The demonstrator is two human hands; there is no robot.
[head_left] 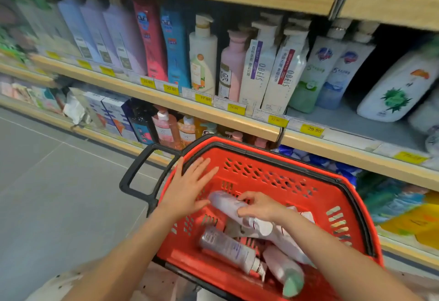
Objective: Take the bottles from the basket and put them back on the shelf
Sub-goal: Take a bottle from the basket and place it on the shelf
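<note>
A red plastic basket [273,158] with a black rim stands in front of the shelf [209,108]. Several pale bottles lie inside it. My right hand [260,207] grips the uppermost lilac bottle [225,202], which lies tilted with its base toward the left. My left hand [190,185] is spread flat with straight fingers over the basket's left wall, its fingertips just short of that bottle's base. Below lie a clear grey bottle [225,248] and a white bottle with a green cap [285,270]. Other bottles are partly hidden under my right forearm.
The shelf level above the basket holds upright bottles, with a dark gap [223,30] between a cream pump bottle [203,58] and a pink one [232,63]. The basket's black handle [136,170] sticks out left over the grey floor [59,182]. Lower shelves carry more goods.
</note>
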